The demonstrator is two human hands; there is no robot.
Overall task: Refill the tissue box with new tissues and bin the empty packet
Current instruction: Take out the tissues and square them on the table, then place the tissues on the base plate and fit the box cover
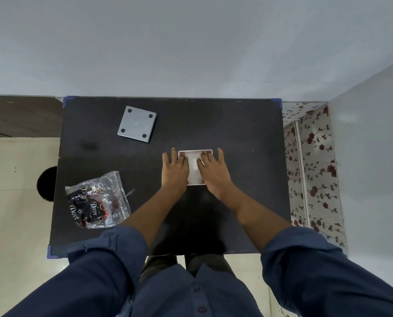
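A white square tissue box (193, 170) stands open on the black table (248, 179), with white tissues showing inside. My left hand (175, 169) lies flat over its left side and my right hand (213, 171) lies flat over its right side, with the fingers of both spread and pressing down on the tissues. A grey square lid (136, 123) with dark round feet at its corners lies upside down at the back left of the table. The clear, crumpled plastic packet (98, 201) with black and red print lies at the front left.
A round black bin (47, 184) shows on the floor just off the table's left edge. A cabinet with a floral cover (314, 170) stands close to the right. A grey wall runs behind the table.
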